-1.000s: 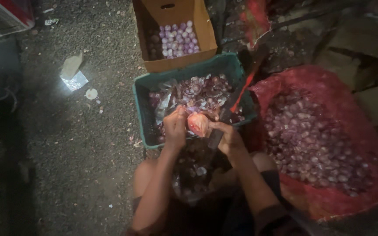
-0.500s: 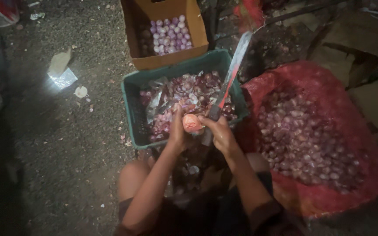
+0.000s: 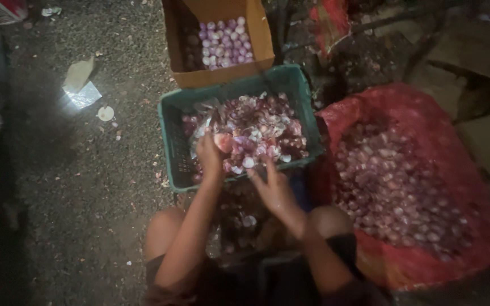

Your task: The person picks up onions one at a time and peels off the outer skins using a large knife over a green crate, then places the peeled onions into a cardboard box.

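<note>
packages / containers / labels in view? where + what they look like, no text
Cardboard box: top centre, brown, open, holds peeled purple onions.
Green plastic crate: centre, rectangular, full of onion skins; left hand holds an onion over it, right hand open at its near rim.
Red mesh sack: right, open, filled with unpeeled onions.
Scrap wrappers: on the ground, upper left.
No screens or signs.
</note>
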